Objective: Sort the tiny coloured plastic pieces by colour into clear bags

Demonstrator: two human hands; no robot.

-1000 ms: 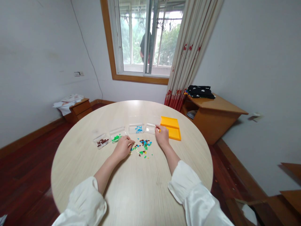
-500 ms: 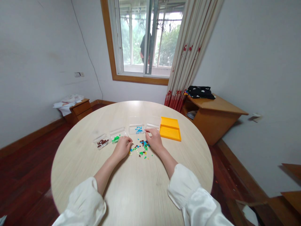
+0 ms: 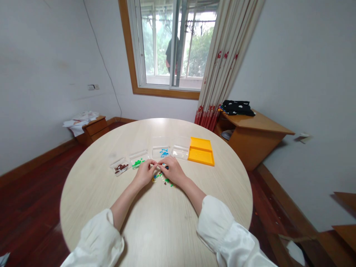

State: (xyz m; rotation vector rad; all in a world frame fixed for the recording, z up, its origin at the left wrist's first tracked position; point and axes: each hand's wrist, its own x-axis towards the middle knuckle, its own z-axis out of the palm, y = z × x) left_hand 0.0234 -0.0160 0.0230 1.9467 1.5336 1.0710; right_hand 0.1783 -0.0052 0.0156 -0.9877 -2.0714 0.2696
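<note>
My left hand (image 3: 145,173) and my right hand (image 3: 172,171) meet fingertip to fingertip over the table. Thumb and fingers are pinched on both; whatever lies between them is too small to make out. Below and partly behind my right hand is a loose pile of tiny plastic pieces (image 3: 167,181) in green, brown, blue, yellow and white. Beyond my hands stand clear boxes: one with brown pieces (image 3: 121,168), one with green pieces (image 3: 137,163), one with blue pieces (image 3: 164,152). A fourth clear box (image 3: 180,152) holds a few pale bits.
An open yellow case (image 3: 200,155) lies right of the clear boxes on the round wooden table (image 3: 155,222). A wooden cabinet (image 3: 258,126) with dark folded cloth stands beyond its right edge. Behind the window, a person is partly visible.
My right hand has moved left from beside the fourth clear box to my left hand, and now covers part of the pile. My left hand has barely moved.
</note>
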